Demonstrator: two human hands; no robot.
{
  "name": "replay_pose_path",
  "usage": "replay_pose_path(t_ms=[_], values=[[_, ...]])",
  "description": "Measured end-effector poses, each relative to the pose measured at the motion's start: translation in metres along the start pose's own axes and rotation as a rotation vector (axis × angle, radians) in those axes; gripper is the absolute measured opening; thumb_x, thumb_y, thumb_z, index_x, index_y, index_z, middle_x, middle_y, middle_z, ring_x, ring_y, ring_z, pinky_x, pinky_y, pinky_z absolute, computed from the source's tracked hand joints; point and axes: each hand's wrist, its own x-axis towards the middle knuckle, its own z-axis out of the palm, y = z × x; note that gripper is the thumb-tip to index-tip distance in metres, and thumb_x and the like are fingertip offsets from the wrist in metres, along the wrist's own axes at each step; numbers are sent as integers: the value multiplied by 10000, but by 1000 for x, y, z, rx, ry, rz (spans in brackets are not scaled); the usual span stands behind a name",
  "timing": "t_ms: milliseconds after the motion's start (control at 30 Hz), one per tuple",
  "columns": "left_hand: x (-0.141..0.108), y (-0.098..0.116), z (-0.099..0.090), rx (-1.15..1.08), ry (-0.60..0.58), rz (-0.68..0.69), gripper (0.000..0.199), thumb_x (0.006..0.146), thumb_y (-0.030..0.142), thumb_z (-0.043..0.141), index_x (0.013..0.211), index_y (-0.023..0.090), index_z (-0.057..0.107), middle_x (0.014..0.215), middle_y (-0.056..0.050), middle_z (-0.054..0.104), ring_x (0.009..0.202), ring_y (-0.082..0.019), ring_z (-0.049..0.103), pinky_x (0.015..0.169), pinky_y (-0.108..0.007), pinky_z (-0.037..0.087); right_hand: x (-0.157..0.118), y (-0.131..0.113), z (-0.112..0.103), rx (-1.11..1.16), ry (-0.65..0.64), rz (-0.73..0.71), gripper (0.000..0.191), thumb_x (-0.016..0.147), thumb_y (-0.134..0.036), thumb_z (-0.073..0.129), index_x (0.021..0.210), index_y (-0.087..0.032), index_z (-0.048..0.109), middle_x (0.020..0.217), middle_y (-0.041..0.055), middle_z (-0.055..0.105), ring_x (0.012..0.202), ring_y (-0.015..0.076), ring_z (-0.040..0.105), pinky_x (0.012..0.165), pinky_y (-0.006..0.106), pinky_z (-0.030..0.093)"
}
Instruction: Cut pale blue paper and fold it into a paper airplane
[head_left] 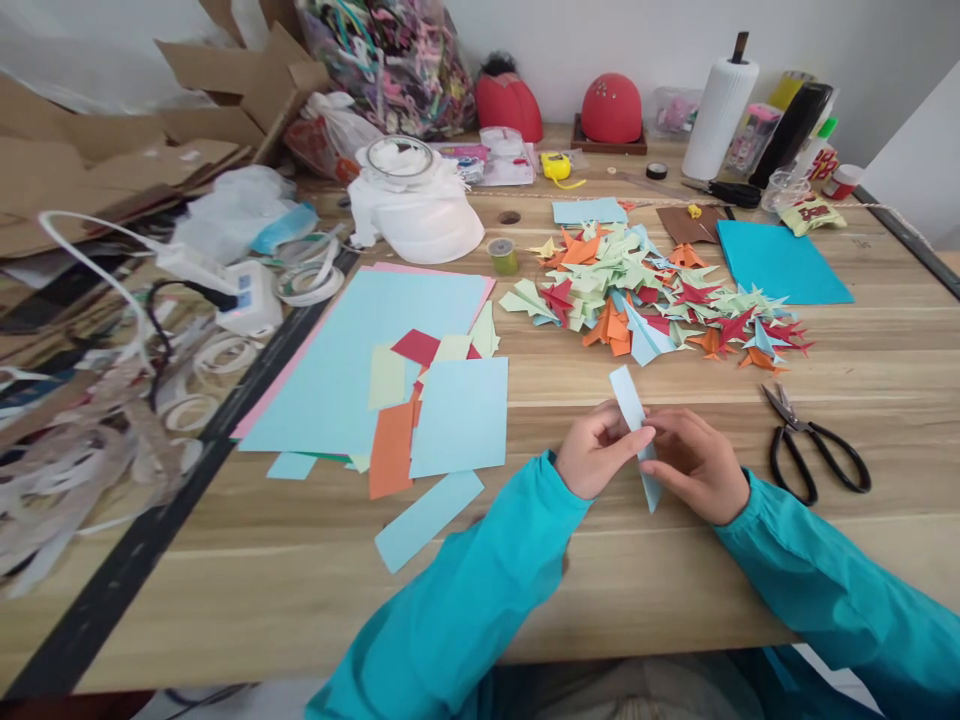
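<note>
A narrow light-blue paper strip (628, 396) is held upright at a slant between my two hands, above the wooden table. My left hand (600, 450) pinches it near the middle, thumb on the near face. My right hand (699, 465) grips its right edge between thumb and fingers. The strip's lower end pokes out below the fingers. Beyond the hands lies a heap of folded paper pieces (600, 280) in green, orange, red and blue. Black-handled scissors (806, 430) rest just right of my right hand, blades apart.
Left of my hands lie a light-blue sheet (461, 415), a loose blue strip (429, 520) and a stack of large paper (337, 350). A turquoise square (784, 262) is at the back right. Cables and tape rolls (225, 360) clutter the far left; a thread spool (502, 257) stands mid-table.
</note>
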Motion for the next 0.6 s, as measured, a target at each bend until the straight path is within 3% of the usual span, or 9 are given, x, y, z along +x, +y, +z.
replay_pose_path(t_ms=[100, 233, 400, 600], values=[[0, -1, -1, 33, -20, 16, 288, 672, 394, 648, 756, 119, 639, 887, -87, 614, 824, -178, 565, 736, -303, 458, -1, 1, 0, 85, -22, 105, 379, 727, -347, 638, 1069, -223, 536, 1009, 82, 591, 839, 183, 578, 652, 298, 502], [1, -2, 0, 35, -30, 23, 272, 662, 391, 658, 705, 125, 625, 866, -76, 607, 814, -169, 554, 740, -304, 448, -2, 1, 0, 161, -40, 183, 343, 737, -361, 625, 1035, -208, 549, 980, 78, 611, 838, 182, 584, 681, 307, 497], [1, 0, 1, -14, -5, -33, 310, 600, 404, 705, 736, 135, 632, 777, -47, 605, 734, -149, 551, 689, -296, 452, -1, -4, -1, 150, -58, 190, 376, 713, -364, 647, 1038, -200, 552, 973, 77, 626, 856, 193, 588, 713, 325, 492], [2, -2, 1, -19, 6, -20, 300, 562, 397, 732, 635, 131, 616, 787, -53, 611, 737, -149, 560, 689, -294, 459, -1, -6, -1, 177, -78, 196, 348, 729, -341, 633, 1034, -200, 543, 983, 77, 620, 866, 190, 589, 726, 321, 499]])
